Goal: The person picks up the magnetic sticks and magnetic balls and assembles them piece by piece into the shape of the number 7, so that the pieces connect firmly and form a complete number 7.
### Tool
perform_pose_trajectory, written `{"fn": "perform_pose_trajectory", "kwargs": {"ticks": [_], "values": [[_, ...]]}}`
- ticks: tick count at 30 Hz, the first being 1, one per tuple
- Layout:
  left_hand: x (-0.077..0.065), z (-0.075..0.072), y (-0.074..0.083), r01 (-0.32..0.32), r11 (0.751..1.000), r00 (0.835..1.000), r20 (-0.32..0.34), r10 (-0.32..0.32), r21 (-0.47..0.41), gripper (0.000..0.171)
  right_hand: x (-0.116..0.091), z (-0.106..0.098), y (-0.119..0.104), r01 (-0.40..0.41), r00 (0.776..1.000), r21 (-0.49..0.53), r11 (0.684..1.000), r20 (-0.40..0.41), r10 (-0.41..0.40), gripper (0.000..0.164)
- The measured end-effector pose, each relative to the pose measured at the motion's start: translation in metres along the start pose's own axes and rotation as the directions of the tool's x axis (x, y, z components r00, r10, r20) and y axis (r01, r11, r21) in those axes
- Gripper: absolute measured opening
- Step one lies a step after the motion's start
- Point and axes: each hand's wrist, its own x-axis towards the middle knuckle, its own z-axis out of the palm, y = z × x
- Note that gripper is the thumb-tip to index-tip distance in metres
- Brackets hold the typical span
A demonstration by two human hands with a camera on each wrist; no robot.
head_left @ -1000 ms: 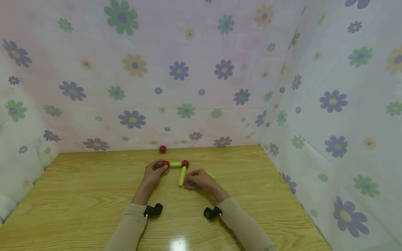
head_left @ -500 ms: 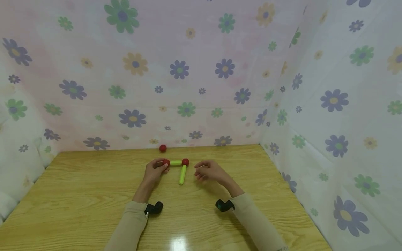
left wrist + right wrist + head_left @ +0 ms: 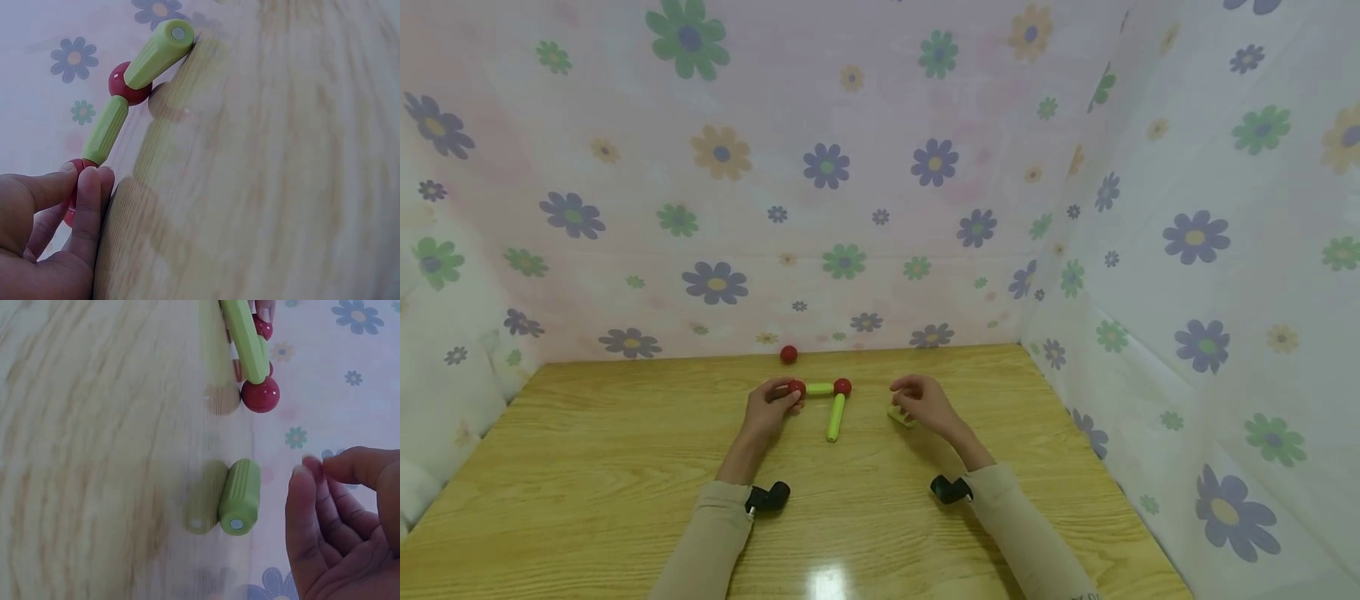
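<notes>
My left hand (image 3: 767, 410) pinches a red ball (image 3: 797, 388) between thumb and fingers. From that ball a yellow-green building rod (image 3: 820, 389) runs right to a second red ball (image 3: 843, 387). Another yellow-green rod (image 3: 835, 418) extends from the second ball toward the front; a round metal disc (image 3: 179, 33) shows in its free end. A loose rod (image 3: 240, 497) lies on the table to the right, partly covered by my right hand (image 3: 928, 406) in the head view. The right hand's fingers are loosely bent beside this rod, with nothing between them.
One more red ball (image 3: 788, 354) lies at the back edge of the wooden table (image 3: 625, 450). Flower-printed cloth (image 3: 880, 150) rises behind the table and along its sides. A small black camera sits on each wrist.
My right hand has moved away to the right from the front-pointing rod and now hovers by the loose rod. My left hand keeps its hold on the red ball, unmoved.
</notes>
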Motion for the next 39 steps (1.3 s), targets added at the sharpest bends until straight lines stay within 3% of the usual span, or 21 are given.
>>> {"fn": "perform_pose_trajectory", "kwargs": {"ticks": [8, 19, 32, 39], "values": [[-0.002, 0.000, 0.001, 0.005, 1.000, 1.000, 0.001, -0.005, 0.008, 0.045, 0.001, 0.001, 0.006, -0.061, 0.994, -0.121, 0.991, -0.098, 0.049, 0.022], [0.001, 0.000, 0.000, -0.002, 1.000, 1.000, -0.009, 0.003, 0.008, 0.043, -0.004, -0.002, 0.007, -0.186, 0.982, -0.161, 0.969, -0.027, 0.184, 0.028], [0.001, 0.000, 0.002, -0.003, 1.000, 1.000, -0.001, 0.003, 0.016, 0.044, -0.006, -0.003, 0.006, -0.232, 0.973, -0.204, 0.951, -0.034, 0.230, 0.023], [0.000, 0.000, 0.001, -0.006, 1.000, 1.000, 0.001, 0.006, 0.015, 0.043, -0.005, 0.000, -0.001, -0.294, 0.956, -0.246, 0.924, -0.053, 0.290, 0.020]]}}
